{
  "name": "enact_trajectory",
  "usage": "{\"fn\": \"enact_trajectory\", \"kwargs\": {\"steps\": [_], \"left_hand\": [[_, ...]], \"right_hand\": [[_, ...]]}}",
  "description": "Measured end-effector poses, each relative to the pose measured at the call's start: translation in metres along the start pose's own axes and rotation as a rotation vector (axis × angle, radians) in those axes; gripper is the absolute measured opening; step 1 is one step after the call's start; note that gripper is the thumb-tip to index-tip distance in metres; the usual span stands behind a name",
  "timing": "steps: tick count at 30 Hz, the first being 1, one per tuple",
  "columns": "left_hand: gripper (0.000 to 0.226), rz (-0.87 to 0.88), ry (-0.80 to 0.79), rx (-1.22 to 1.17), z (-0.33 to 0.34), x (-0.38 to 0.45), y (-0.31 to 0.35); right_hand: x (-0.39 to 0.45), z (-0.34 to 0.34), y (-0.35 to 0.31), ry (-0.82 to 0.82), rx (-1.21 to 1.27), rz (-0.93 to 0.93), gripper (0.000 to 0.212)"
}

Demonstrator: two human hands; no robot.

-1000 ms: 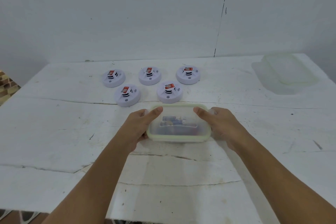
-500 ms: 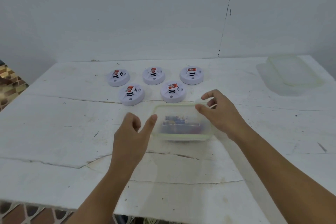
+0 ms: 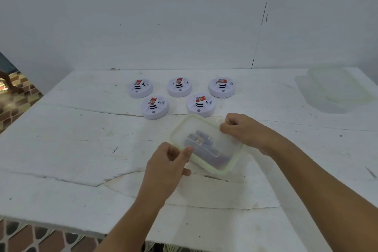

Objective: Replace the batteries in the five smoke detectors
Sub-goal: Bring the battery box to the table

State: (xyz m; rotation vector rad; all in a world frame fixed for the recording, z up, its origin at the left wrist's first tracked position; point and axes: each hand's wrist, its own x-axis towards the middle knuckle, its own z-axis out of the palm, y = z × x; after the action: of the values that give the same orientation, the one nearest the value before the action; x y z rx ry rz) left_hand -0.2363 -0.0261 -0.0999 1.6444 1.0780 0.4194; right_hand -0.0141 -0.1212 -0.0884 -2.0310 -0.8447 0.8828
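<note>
Several white round smoke detectors with red labels sit in two rows at the table's middle back, the near pair being one detector (image 3: 154, 107) and another (image 3: 201, 104). In front of them lies a clear lidded plastic container (image 3: 206, 144) with a pale green rim, turned at an angle, with batteries dimly visible inside. My left hand (image 3: 167, 161) pinches the lid's near left edge between thumb and fingers. My right hand (image 3: 243, 129) grips the lid's far right corner with curled fingers.
The white cracked table (image 3: 81, 149) runs to a near edge above a tiled floor. Another clear lidded container (image 3: 337, 86) lies at the back right corner. A white wall stands just behind the table.
Both hands let go of the container's sides, lifted briefly, then took hold of its lid at opposite corners. The container has turned clockwise from square to angled.
</note>
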Motion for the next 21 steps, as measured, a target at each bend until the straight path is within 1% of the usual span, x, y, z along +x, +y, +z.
{"fn": "enact_trajectory", "kwargs": {"steps": [3, 5, 7, 8, 10, 13, 15, 17, 19, 21], "left_hand": [[0.039, -0.026, -0.008, -0.105, -0.002, 0.012, -0.002], [0.038, -0.020, -0.036, -0.080, -0.006, 0.022, -0.002], [0.036, -0.019, -0.089, -0.078, -0.012, 0.032, 0.000], [0.035, -0.020, -0.115, -0.087, -0.015, 0.037, 0.001], [0.034, -0.024, -0.167, -0.074, -0.020, 0.046, 0.006], [0.034, -0.037, -0.231, -0.061, -0.024, 0.058, 0.011], [0.035, -0.073, -0.254, -0.083, -0.025, 0.064, 0.013], [0.041, -0.143, -0.311, -0.092, -0.027, 0.068, 0.012], [0.050, -0.213, -0.374, -0.090, -0.030, 0.073, 0.011], [0.055, -0.265, -0.412, -0.101, -0.033, 0.077, 0.011]], "right_hand": [[-0.009, 0.003, -0.002, -0.158, 0.013, 0.029, 0.025], [-0.013, 0.004, -0.003, -0.220, 0.013, 0.046, 0.019], [-0.014, 0.006, -0.004, -0.266, 0.029, 0.079, 0.020], [-0.013, 0.008, -0.004, -0.264, 0.049, 0.097, 0.025], [-0.009, 0.015, -0.007, -0.177, 0.117, 0.124, 0.039], [-0.003, 0.025, -0.009, -0.056, 0.179, 0.134, 0.047], [0.000, 0.032, -0.003, -0.050, 0.213, 0.121, 0.058], [0.002, 0.039, 0.006, -0.039, 0.295, 0.098, 0.069], [0.004, 0.041, 0.011, -0.020, 0.357, 0.095, 0.073], [0.005, 0.041, 0.011, -0.028, 0.389, 0.107, 0.072]]}}
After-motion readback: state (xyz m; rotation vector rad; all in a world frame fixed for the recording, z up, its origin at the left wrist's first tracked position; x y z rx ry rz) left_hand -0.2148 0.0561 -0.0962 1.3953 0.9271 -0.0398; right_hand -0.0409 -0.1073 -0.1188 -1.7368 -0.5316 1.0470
